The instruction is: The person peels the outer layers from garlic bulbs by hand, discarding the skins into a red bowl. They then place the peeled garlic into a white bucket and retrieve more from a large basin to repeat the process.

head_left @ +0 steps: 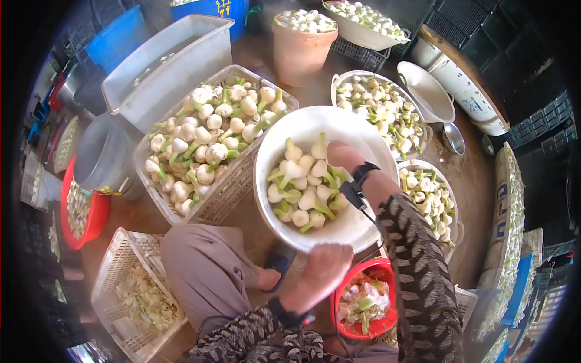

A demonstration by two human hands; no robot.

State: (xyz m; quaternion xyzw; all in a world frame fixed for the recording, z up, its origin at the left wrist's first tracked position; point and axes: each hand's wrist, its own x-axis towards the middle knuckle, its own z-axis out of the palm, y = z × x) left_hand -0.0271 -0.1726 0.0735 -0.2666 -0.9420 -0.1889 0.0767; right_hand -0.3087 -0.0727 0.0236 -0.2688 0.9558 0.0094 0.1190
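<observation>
A large white basin (272, 130) stands in front of me with several garlic bulbs (307, 196) in it, their green stems cut short. My right hand (346, 158) reaches over the basin's far right part, close beside the bulbs; its fingers are blurred and mostly hidden. Near the basin's front rim, my left hand (324, 269) is curled into a fist, and whatever it may hold is hidden. Below it, between my legs, a red bucket (340, 327) contains garlic peelings and stem scraps (365, 302).
A white crate (233, 175) heaped with garlic stands left of the basin. To the right are a wide bowl (334, 91) and a smaller basin (451, 193) of garlic. A crate (106, 284) of peelings sits by my left knee. A metal scoop (454, 139) lies further right.
</observation>
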